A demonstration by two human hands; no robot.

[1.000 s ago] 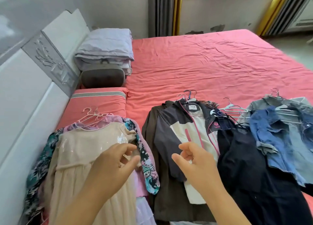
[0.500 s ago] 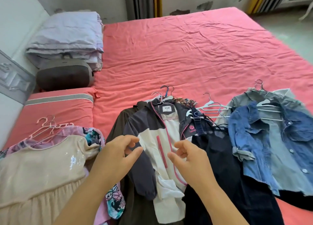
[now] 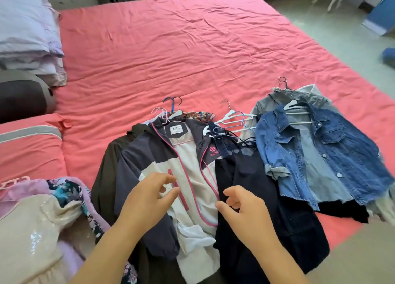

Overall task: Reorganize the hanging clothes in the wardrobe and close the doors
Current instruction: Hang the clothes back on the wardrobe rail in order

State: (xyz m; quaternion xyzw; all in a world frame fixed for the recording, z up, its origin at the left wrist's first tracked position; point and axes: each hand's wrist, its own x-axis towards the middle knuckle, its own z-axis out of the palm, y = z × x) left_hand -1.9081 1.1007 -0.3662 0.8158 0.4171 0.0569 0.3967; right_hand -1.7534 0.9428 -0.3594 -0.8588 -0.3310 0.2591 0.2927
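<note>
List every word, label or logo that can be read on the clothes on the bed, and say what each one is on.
"XSN": white neck label inside the collar of the grey and cream jacket.
"lululm", cut off by an overlapping dark garment, under a round pink logo: the same jacket's right chest.
Small print under "XSN": too small to read.
No other text shows.

On the bed, the jacket pile lies between the dress pile left and denim pile right.

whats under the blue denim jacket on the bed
Under the blue denim jacket lie a paler grey-blue garment and something black; how many more pieces lie there is hidden.
</note>
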